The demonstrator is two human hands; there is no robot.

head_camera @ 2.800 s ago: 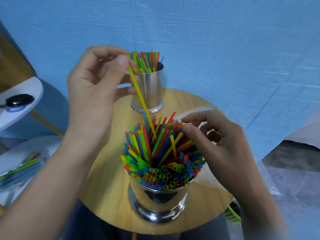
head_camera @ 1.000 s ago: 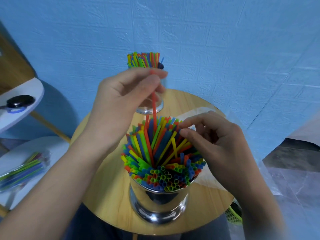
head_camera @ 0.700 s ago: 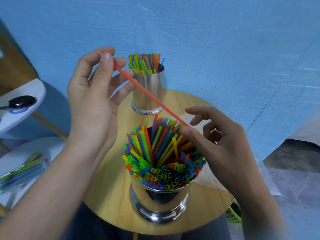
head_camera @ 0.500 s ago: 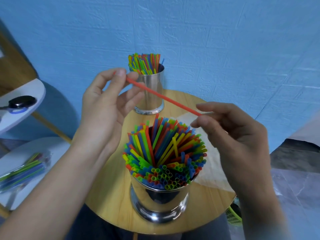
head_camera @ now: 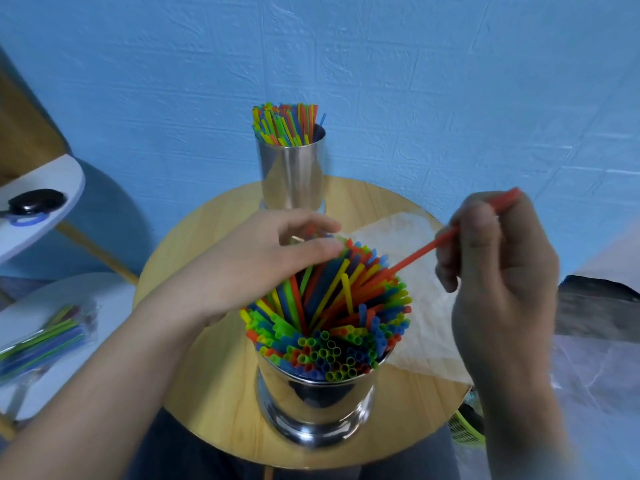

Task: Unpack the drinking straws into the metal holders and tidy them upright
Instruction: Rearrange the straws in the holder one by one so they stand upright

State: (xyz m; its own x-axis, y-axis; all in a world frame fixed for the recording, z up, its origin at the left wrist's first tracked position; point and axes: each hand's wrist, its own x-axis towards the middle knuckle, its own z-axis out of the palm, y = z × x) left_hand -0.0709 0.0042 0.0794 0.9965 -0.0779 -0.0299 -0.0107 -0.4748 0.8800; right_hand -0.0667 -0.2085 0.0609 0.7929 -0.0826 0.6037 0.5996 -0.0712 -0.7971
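A near metal holder (head_camera: 315,403) at the front of the round wooden table (head_camera: 194,427) is packed with colourful straws (head_camera: 332,306), many leaning and crossing. A far metal holder (head_camera: 294,174) at the back holds upright straws. My right hand (head_camera: 498,271) pinches a red straw (head_camera: 422,252) near its upper end. The straw slants down to the left, and its lower tip sits among the near holder's straws. My left hand (head_camera: 273,261) reaches over the far side of that bundle, its fingers nearly straight and touching the straw tips.
A crumpled clear wrapper (head_camera: 419,306) lies on the table's right side. A white side table (head_camera: 69,306) at the left carries a bag of straws (head_camera: 41,341). Above it, a white shelf (head_camera: 52,188) holds a black object. A green basket (head_camera: 464,431) sits below right.
The red straw drawn out by my left hand passed to my right hand, which swung it over and lowered its tip into the near holder. My left hand dropped onto the straw tips.
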